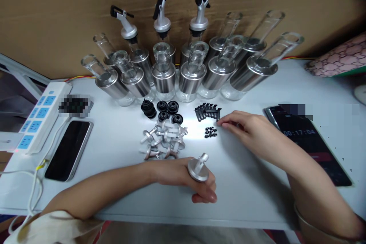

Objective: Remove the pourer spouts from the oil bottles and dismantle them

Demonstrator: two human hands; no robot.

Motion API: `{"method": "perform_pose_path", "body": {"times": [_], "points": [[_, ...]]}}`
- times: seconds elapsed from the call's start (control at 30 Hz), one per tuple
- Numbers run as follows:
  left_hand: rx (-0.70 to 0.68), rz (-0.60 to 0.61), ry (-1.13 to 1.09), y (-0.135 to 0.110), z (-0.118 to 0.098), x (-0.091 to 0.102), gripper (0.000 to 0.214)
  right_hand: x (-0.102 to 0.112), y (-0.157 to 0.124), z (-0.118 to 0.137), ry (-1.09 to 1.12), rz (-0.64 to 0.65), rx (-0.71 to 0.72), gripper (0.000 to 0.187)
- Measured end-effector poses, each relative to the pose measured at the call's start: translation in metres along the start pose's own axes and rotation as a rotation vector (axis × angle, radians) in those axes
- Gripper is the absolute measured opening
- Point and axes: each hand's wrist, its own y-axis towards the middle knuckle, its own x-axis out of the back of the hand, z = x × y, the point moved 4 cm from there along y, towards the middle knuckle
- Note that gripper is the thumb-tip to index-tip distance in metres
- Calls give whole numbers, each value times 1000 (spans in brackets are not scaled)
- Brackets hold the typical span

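Observation:
My left hand point(197, 183) is closed around a silver pourer spout point(198, 169), its wide round base and short tube showing above the fingers. To its upper right, my right hand point(240, 124) pinches the lower end of a small black lever point(218, 115) at the right end of a row of black levers point(204, 111). Just below that row lie several tiny black caps point(211, 132). A heap of silver spout parts point(166, 139) rests beyond my left forearm. Black ribbed stoppers point(172, 107) are grouped behind the heap.
Glass bottles with steel sleeves point(192, 76) stand along the back; three carry pourers with black levers point(199, 17). A phone point(68, 150), white cables and a power strip point(42, 116) are left. A phone with a timer point(309, 141) lies right, near my forearm.

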Motion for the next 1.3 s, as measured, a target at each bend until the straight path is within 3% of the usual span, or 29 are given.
{"method": "perform_pose_path", "body": {"times": [0.13, 0.37, 0.73, 0.97, 1.3], "points": [[-12, 0, -12, 0, 0, 0, 44, 0, 1, 0, -22, 35, -32, 22], [-33, -1, -36, 1, 0, 1, 43, -7, 1, 4, -48, 7, 46, 27], [-36, -11, -23, 0, 0, 2, 42, -10, -3, 11, -14, 98, 94, 34], [-41, -14, -28, 1, 0, 2, 42, -14, -6, 11, -41, 59, 184, 43], [-4, -33, -20, 0, 2, 2, 44, -12, -7, 13, -37, 68, 197, 38]]}}
